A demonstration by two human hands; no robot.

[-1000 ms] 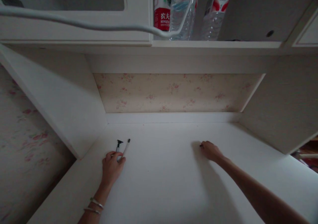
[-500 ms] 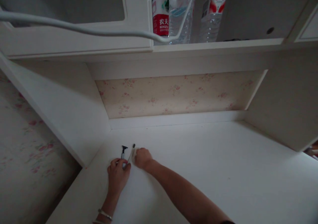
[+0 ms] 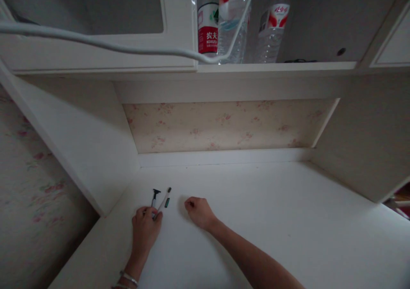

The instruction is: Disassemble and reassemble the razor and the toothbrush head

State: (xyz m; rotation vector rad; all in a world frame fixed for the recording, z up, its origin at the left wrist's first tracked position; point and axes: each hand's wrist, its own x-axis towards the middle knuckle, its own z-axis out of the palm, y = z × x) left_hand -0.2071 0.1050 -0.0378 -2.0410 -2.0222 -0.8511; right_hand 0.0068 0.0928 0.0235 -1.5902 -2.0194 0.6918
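Observation:
My left hand (image 3: 145, 227) rests low over the white desktop, its fingers closed around the lower ends of a razor (image 3: 155, 196) and a toothbrush (image 3: 163, 201). The razor's black head and the toothbrush's dark bristles point away from me, side by side. Just right of the toothbrush lies a small black-and-green stick-like item (image 3: 167, 202), too small to name. My right hand (image 3: 201, 213) is apart from these, to their right, curled into a loose fist above the desktop. Whatever its fingers may enclose is hidden.
The white desktop (image 3: 256, 220) runs between a left side panel (image 3: 86, 139) and a right one. Overhead, several plastic bottles stand in a cabinet shelf (image 3: 272, 68), among them a red-labelled bottle (image 3: 208, 32). A white cable (image 3: 128, 48) hangs across the cabinet front.
My right hand has drawn away to the right from the toothbrush, and the small black-and-green item now shows on the desktop. My left hand stays on the razor and toothbrush.

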